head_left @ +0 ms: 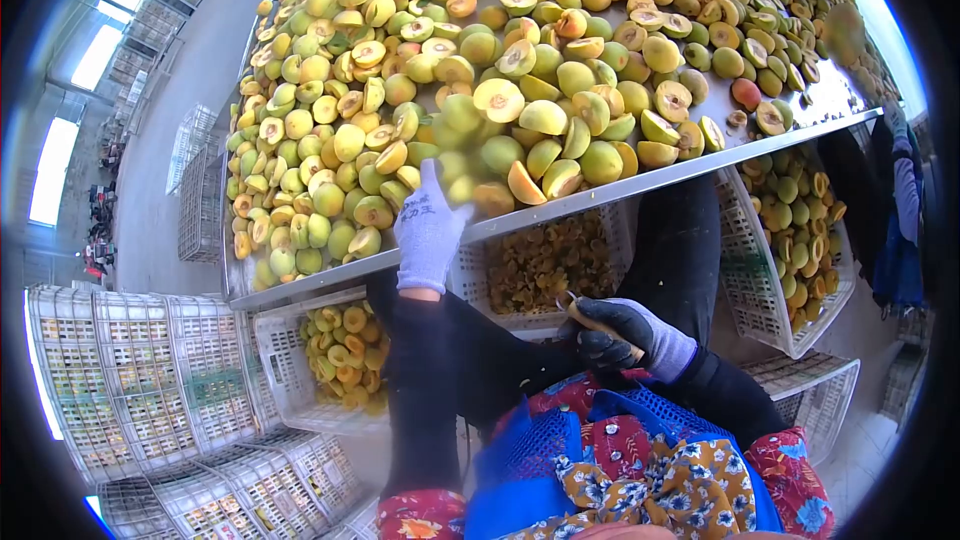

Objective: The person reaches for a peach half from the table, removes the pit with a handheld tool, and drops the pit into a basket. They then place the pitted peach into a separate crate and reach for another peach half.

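My left hand [430,235], in a pale lilac glove with dark printing, reaches over the near edge of a metal table [580,202]. Its index finger and thumb are spread, and I see nothing held. Right beside the fingers lie yellow-green stone fruit halves [525,183], some showing brown pits, a few smeared by blur. Low over my lap, my right hand [635,333], in a glove with dark-coated fingers, is closed around the wooden handle of a small pitting tool [610,332]. The tool's curved metal end points up and left.
Below the table edge stand a crate of small brown pits or scraps [550,265], a crate of fruit halves [345,350] at left and another crate of fruit [800,240] at right. Stacked white crates [150,370] fill the lower left. Another person's sleeve [905,185] shows far right.
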Tool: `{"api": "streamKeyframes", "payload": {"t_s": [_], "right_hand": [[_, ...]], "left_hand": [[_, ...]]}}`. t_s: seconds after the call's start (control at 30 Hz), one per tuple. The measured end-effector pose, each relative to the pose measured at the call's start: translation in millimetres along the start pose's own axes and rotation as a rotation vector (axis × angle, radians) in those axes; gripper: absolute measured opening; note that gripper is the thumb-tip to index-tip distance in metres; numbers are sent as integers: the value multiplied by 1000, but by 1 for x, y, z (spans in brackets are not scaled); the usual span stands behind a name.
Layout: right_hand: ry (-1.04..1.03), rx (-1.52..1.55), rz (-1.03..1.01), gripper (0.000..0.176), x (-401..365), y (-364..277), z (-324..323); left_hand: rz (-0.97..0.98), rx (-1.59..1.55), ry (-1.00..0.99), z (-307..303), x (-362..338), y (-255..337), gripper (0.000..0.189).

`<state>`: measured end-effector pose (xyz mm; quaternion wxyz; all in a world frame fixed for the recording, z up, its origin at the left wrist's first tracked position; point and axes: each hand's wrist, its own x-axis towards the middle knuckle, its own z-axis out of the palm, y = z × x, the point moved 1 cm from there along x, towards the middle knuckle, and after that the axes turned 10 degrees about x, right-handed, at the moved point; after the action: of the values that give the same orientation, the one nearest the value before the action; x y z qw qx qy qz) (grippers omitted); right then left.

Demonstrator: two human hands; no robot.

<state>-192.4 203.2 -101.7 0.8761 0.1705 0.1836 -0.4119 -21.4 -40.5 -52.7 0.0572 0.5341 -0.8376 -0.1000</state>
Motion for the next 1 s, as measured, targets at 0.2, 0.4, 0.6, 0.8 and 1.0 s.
{"api": "streamKeyframes", "payload": {"t_s": [0.2,0.4,0.6,0.8,1.0], "right_hand": [[154,-426,-290,39,-15,4,18],[280,-753,-344,28,-25,6,61],[327,-1601,-784,22,-24,22,64],[346,-1827,-829,31,-15,34,67],[347,-1953,-866,34,-10,38,63]], "left_hand": [[61,-773,175,12,-33,-32,43],[0,-1841,-109,0,-105,10,37],[-105,-1915,-202,14,-127,35,64],[-157,-1932,-317,28,-150,47,49],[-239,-1556,-198,24,-156,60,35]]}}
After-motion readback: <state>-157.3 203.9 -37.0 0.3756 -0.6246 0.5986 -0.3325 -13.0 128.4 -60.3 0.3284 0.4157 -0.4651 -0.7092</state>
